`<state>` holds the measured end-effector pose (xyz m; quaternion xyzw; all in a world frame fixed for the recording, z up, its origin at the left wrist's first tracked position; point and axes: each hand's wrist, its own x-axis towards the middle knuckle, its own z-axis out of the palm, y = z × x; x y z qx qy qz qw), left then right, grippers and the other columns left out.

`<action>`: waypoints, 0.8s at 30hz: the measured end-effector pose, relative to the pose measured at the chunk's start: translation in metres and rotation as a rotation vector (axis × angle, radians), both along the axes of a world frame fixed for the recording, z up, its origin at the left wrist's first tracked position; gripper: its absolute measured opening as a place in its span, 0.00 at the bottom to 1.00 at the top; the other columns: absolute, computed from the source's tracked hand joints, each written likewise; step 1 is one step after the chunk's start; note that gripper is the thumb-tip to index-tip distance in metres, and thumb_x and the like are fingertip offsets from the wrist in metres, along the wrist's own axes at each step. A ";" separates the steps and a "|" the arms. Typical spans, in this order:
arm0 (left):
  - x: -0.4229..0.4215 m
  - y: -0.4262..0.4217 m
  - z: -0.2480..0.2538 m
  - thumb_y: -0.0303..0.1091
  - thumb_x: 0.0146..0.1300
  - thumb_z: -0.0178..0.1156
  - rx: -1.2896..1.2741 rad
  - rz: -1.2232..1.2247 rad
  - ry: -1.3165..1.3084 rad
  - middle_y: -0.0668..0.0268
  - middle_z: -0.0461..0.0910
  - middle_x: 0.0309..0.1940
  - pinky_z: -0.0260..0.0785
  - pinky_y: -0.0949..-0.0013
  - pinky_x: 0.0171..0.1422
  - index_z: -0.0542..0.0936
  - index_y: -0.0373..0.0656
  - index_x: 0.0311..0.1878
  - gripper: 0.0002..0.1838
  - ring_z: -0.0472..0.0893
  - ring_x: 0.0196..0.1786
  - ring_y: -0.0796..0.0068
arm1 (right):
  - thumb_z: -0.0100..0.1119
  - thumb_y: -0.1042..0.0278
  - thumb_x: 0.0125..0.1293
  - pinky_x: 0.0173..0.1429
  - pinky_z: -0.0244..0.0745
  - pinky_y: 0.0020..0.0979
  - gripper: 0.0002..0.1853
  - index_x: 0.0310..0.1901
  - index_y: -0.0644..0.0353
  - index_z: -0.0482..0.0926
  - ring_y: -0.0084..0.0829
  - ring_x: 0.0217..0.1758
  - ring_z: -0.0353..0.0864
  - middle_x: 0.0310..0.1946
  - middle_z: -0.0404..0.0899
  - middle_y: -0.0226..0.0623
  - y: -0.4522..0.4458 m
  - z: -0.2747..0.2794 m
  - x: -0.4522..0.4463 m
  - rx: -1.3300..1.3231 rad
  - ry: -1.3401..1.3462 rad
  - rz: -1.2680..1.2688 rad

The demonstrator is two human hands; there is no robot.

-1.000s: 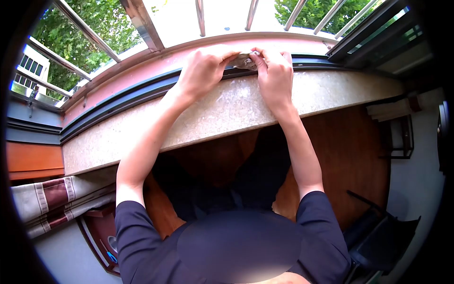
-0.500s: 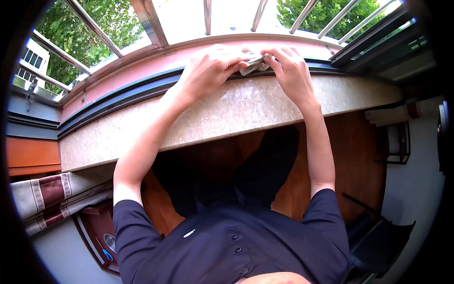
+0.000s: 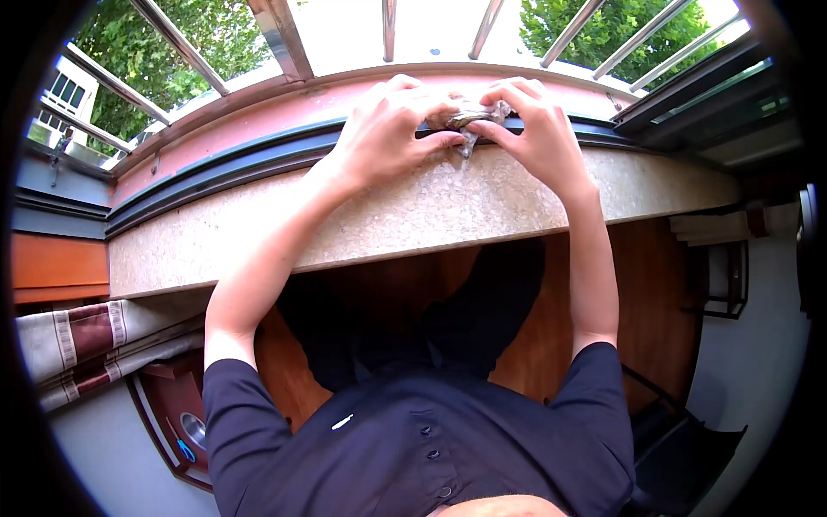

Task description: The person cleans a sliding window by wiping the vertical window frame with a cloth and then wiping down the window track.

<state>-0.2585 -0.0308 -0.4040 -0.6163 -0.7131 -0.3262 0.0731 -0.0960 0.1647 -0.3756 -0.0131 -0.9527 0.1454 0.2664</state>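
Note:
A crumpled greyish rag (image 3: 466,115) is pinched between both hands above the dark window track (image 3: 284,155). My left hand (image 3: 389,125) grips its left side, thumb below and fingers bent over the top. On the other side, my right hand (image 3: 532,121) holds the rag with thumb and curled fingers. A loose corner of the rag hangs down toward the stone windowsill (image 3: 413,207). Whether the rag touches the track beneath it I cannot tell.
Metal bars (image 3: 389,30) stand beyond the pink outer ledge (image 3: 233,129). A dark window frame (image 3: 689,82) is at the right. Curtains (image 3: 86,340) hang at lower left, above a brown stand (image 3: 164,405) with a metal bowl. A black chair (image 3: 680,448) is at lower right.
The rag has been bunched differently, and a corner now hangs lower between the hands. Both thumbs have shifted slightly, and the whole view has moved a little.

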 end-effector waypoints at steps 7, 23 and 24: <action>0.002 -0.003 0.001 0.44 0.67 0.77 -0.054 0.017 -0.020 0.61 0.91 0.58 0.77 0.52 0.73 0.87 0.50 0.66 0.25 0.84 0.65 0.59 | 0.79 0.58 0.68 0.65 0.82 0.46 0.22 0.59 0.56 0.86 0.44 0.60 0.87 0.53 0.88 0.43 0.010 0.001 -0.012 -0.028 -0.163 0.042; 0.019 0.049 0.018 0.44 0.73 0.72 -0.175 -0.084 -0.221 0.59 0.92 0.44 0.81 0.57 0.58 0.93 0.43 0.44 0.14 0.88 0.47 0.60 | 0.75 0.78 0.60 0.57 0.84 0.46 0.14 0.48 0.61 0.86 0.49 0.52 0.89 0.48 0.87 0.45 0.032 0.044 -0.004 0.184 -0.458 -0.016; 0.023 0.059 0.017 0.45 0.73 0.72 -0.185 -0.111 -0.275 0.58 0.92 0.41 0.81 0.56 0.54 0.93 0.43 0.41 0.14 0.89 0.43 0.60 | 0.75 0.78 0.60 0.57 0.84 0.46 0.14 0.48 0.61 0.86 0.49 0.52 0.89 0.48 0.87 0.45 0.035 0.045 0.000 0.186 -0.458 -0.020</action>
